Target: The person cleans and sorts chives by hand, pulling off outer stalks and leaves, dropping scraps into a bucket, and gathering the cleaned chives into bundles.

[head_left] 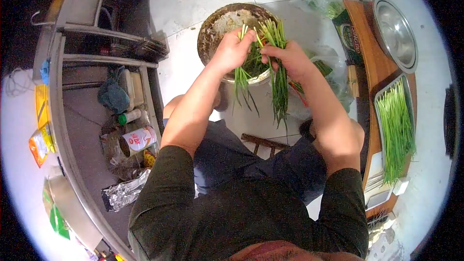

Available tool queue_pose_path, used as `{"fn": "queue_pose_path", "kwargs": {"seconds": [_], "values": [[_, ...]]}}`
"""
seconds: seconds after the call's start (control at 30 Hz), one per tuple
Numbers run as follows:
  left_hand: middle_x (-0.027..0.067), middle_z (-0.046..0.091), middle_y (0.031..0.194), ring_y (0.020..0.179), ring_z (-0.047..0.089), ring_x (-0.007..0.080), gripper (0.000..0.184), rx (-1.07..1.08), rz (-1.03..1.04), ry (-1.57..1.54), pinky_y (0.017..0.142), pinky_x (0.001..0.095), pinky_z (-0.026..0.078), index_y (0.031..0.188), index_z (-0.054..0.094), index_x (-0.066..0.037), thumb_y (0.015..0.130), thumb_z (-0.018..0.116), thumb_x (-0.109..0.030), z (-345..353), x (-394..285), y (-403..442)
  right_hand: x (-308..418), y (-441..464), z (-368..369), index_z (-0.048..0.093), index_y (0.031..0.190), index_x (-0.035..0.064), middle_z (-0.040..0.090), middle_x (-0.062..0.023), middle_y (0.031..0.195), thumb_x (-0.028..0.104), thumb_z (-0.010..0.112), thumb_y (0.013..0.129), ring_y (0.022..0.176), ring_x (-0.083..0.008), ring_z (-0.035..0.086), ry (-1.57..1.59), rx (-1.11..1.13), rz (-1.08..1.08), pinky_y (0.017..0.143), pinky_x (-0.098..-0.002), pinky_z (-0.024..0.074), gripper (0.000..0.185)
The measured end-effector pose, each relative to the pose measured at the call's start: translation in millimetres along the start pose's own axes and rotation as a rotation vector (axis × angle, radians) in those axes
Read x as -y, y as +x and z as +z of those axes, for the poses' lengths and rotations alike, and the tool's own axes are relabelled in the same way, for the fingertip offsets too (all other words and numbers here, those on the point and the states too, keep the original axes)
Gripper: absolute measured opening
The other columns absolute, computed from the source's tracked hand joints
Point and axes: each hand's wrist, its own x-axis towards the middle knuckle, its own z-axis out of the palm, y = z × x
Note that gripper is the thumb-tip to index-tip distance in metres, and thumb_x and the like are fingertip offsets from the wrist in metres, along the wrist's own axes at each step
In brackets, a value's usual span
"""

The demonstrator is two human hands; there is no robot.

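Grip: right hand [289, 59] closed on the larger green bunch [279, 89], left hand [235, 50] pinching the smaller bunch [241, 78].
Both bunches at 12 o'clock, over the near rim of the basin, pale ends up toward 12, leaf tips hanging toward 6. By size: shelf unit [72, 70] at 9; stained basin [212, 30] at 12, greens inside; tray [376, 111] at 3, loaded with long green stalks [395, 133]; steel bowl [397, 33] at 2, just beside tray; labelled can [140, 139] between 8 and 9, lying on its side.
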Motion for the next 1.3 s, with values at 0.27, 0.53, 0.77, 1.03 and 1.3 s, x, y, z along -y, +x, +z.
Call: {"fn": "queue_pose_path", "kwargs": {"seconds": [0.27,0.53,0.77,1.03,1.3], "values": [[-0.0027,0.049,0.056,0.047,0.041,0.0073,0.026,-0.243,-0.061,-0.262,0.043,0.0267,0.032,0.08,0.059,-0.005,0.094,0.054,-0.027,-2,0,5,5,-2,1,0.064,0.086,0.0058,0.065,-0.0034,0.073,0.021,0.069,0.08,0.053,-0.009,0.049,0.035,-0.009,0.025,0.049,-0.0237,0.037,0.017],[-0.0039,0.049,0.058,0.051,0.042,0.0062,0.03,-0.139,-0.091,-0.202,0.046,0.0249,0.033,0.075,0.061,-0.005,0.091,0.06,-0.03,-2,-2,0,3,-1,1,0.065,0.088,0.0049,0.065,-0.0035,0.073,0.022,0.069,0.08,0.055,-0.009,0.049,0.044,-0.041,0.018,0.05,-0.0246,0.0377,0.019],[-0.0042,0.05,0.056,0.049,0.043,0.0052,0.02,-0.114,-0.044,-0.195,0.044,0.0259,0.033,0.077,0.062,-0.006,0.09,0.061,-0.022,1,0,1,5,-3,3,0.065,0.089,0.0031,0.066,-0.0041,0.072,0.021,0.069,0.08,0.053,-0.0094,0.049,0.014,-0.051,0.014,0.049,-0.0245,0.0384,0.02],[-0.0045,0.046,0.054,0.044,0.039,0.0066,0.023,-0.346,-0.186,-0.348,0.041,0.0254,0.028,0.077,0.06,-0.006,0.091,0.059,-0.024,-11,3,12,2,0,2,0.065,0.087,0.003,0.065,-0.0043,0.072,0.02,0.068,0.081,0.053,-0.0092,0.049,0.049,-0.05,0.006,0.049,-0.024,0.0384,0.018],[-0.0065,0.043,0.056,0.046,0.036,0.0056,0.015,-0.111,-0.195,-0.49,0.042,0.0235,0.027,0.088,0.064,-0.004,0.09,0.059,-0.017,-9,-6,5,2,1,1,0.066,0.085,0.0022,0.066,-0.0047,0.072,0.019,0.067,0.082,0.053,-0.0096,0.05,0.04,-0.094,0.012,0.05,-0.0251,0.0391,0.017]]}}
